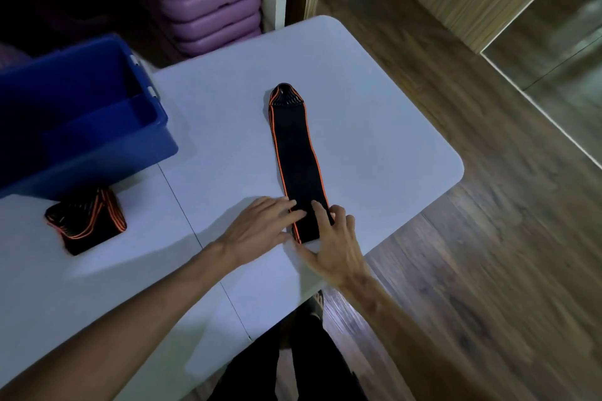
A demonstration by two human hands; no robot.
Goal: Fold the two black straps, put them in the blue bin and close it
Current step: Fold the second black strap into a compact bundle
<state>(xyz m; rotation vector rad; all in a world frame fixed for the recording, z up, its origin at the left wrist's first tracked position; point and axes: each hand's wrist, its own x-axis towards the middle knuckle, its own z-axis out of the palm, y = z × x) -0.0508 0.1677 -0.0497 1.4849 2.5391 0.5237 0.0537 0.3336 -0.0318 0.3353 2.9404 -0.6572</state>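
While my left hand (260, 225) and right hand (335, 238) lie flat with spread fingers on the near end of the long strap (294, 153), gripping nothing, its long axis runs straight away from me across the table (374, 127). Left, the folded strap (86, 225) sits just before the open blue bin (107, 153); what it holds I cannot tell.

Both hands press flat on the near end of the long black strap (296, 159): left hand (260, 228), right hand (335, 244). Left of it on the worktop (374, 127) sit the folded strap (86, 225) and open blue bin (81, 127).
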